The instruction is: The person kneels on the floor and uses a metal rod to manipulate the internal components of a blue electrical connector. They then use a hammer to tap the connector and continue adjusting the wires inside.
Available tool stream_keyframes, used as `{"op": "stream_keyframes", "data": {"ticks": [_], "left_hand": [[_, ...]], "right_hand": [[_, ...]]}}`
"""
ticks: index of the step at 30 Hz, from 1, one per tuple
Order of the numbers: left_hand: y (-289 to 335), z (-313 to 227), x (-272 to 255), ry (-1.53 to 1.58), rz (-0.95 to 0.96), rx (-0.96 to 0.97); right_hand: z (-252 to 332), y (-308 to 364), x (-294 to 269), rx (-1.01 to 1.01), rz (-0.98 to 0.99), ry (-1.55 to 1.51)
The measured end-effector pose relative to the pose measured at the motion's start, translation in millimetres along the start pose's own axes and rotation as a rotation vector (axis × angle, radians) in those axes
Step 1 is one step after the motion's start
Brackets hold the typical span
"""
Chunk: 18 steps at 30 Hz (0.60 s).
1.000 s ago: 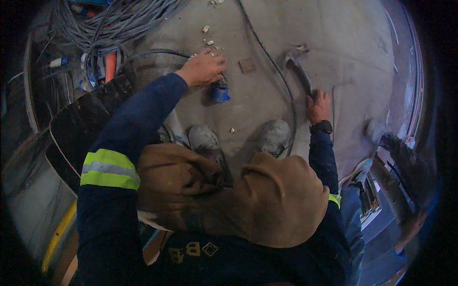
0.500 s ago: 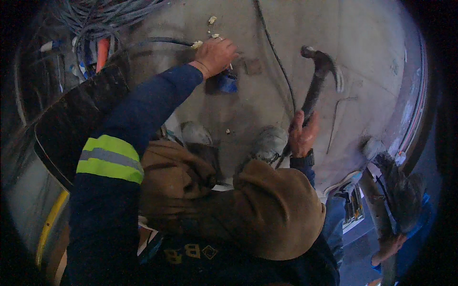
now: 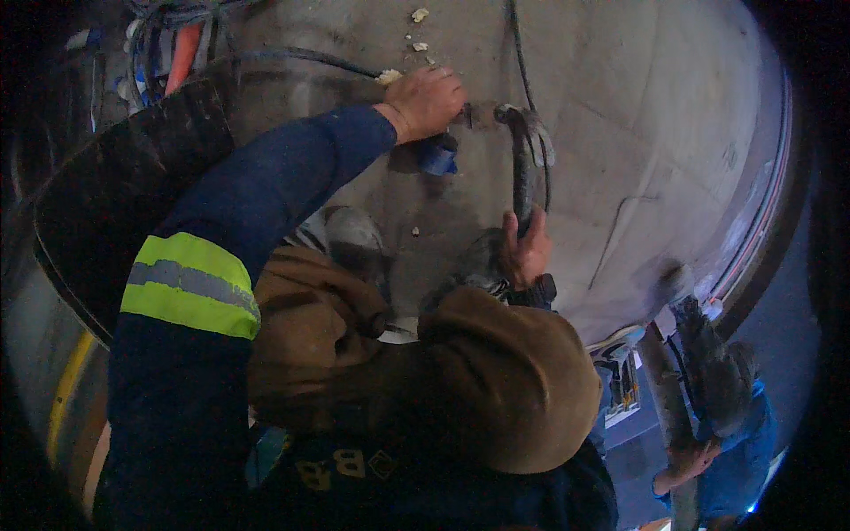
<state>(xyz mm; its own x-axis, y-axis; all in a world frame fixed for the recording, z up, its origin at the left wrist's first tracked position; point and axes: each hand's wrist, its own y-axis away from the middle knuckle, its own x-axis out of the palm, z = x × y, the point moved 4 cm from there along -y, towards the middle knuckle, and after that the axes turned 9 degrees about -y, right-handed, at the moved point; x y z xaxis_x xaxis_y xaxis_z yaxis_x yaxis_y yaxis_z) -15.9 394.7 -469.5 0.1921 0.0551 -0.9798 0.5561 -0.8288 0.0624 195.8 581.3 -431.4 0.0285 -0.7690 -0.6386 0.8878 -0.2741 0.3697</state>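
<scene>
My left hand (image 3: 429,102) is closed low over the concrete-like surface, its fingertips pressed together. What they hold, if anything, is hidden beneath them. A pale crumbly lump (image 3: 388,77) touches the back of that hand, at the end of a dark cable (image 3: 310,57). Just below the hand lies a blue roll (image 3: 438,157), perhaps of tape. My right hand (image 3: 529,248) grips a claw hammer (image 3: 522,173) by its dark handle. The hammer's head points away from me, a short way right of my left hand, over a small brownish patch.
Pale crumbs (image 3: 420,46) lie beyond my left hand. A thin black cable (image 3: 522,53) runs past the hammer head. To the left are a dark panel (image 3: 124,195) and an orange-red object (image 3: 184,57) among coiled cables. At the lower right, a co-worker's hand (image 3: 691,465) grips a pole.
The hammer has swung left and its head is now close to my left hand. My right hand moved left with it. My left hand stays at the same spot on the surface.
</scene>
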Motion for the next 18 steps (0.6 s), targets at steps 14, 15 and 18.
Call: {"op": "stream_keyframes", "data": {"ticks": [14,15,18], "left_hand": [[-9.2,10.4,16.4,-0.009,-0.027,-0.007],[-4.3,12.1,17.4,-0.002,-0.004,-0.016],[-7.7,15.7,16.8,-0.006,0.043,0.002]], "right_hand": [[12.6,-4.6,-7.7,0.2,0.024,0.017],[10.4,-0.7,-11.2,0.246,0.046,-0.011],[-1.4,10.2,-24.5,0.24,0.149,0.022]]}}
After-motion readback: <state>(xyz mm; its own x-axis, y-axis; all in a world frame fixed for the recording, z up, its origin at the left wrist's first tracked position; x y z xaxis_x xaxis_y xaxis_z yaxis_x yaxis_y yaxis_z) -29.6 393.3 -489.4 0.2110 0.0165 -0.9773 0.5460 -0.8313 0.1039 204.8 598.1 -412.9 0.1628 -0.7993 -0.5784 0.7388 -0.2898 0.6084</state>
